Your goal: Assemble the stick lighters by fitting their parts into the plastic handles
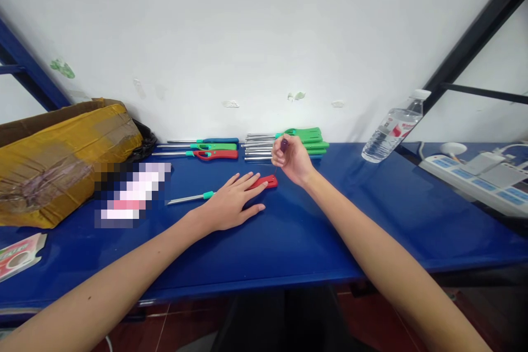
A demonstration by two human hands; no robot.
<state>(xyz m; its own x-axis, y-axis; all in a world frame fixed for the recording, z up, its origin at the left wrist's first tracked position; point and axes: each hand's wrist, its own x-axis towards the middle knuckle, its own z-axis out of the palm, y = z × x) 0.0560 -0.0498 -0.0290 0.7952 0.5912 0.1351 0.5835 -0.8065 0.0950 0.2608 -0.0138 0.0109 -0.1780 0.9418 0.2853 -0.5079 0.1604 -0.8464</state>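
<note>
My left hand (233, 202) lies flat with fingers spread over a long-necked red gas lighter (268, 181) on the blue table. The lighter's metal tube and teal collar show to the left of the hand, and the middle of its body is hidden under it. My right hand (295, 158) is raised a little to the right, its fingers curled around a dark purple handle-like object (284, 144). Only the rounded end of that object shows. Behind the right hand lies a stack of green lighters (307, 135). Farther left, a red lighter (220, 154), a green one and a blue one lie in a row.
A taped cardboard box (78, 159) stands at the left, near a blurred-out flat item (134, 192) and a printed card (20, 256). On the right are a tilted water bottle (394, 127) and a white power strip (474, 181) with plugs. A white wall backs the table.
</note>
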